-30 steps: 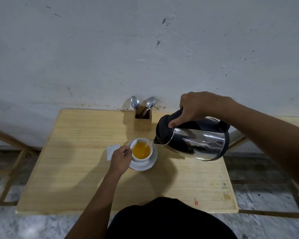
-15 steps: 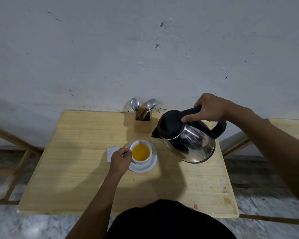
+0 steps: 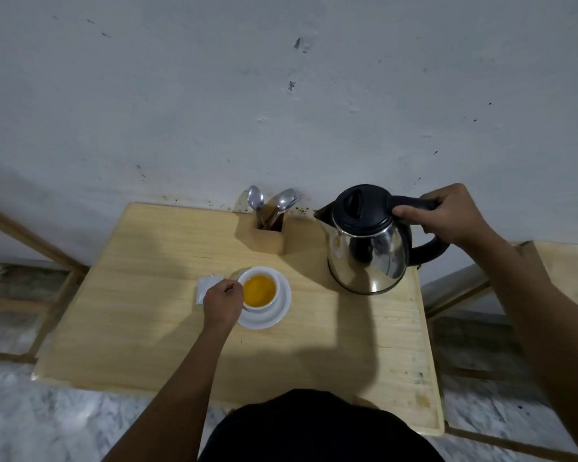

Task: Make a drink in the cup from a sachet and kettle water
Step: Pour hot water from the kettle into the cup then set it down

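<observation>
Right hand (image 3: 454, 216) wrapped around kettle (image 3: 367, 241) handle, kettle upright right of cup (image 3: 259, 290). Left hand (image 3: 222, 303) pinching cup's left side. Full cup: fragile, probably hot, best lifted by saucer (image 3: 281, 311).

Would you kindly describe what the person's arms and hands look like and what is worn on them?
Both arms are bare along their whole visible length: no sleeves show. The left hand and right hand wear no gloves, and no rings, watch or bracelets are visible. A dark garment covers the torso.
</observation>
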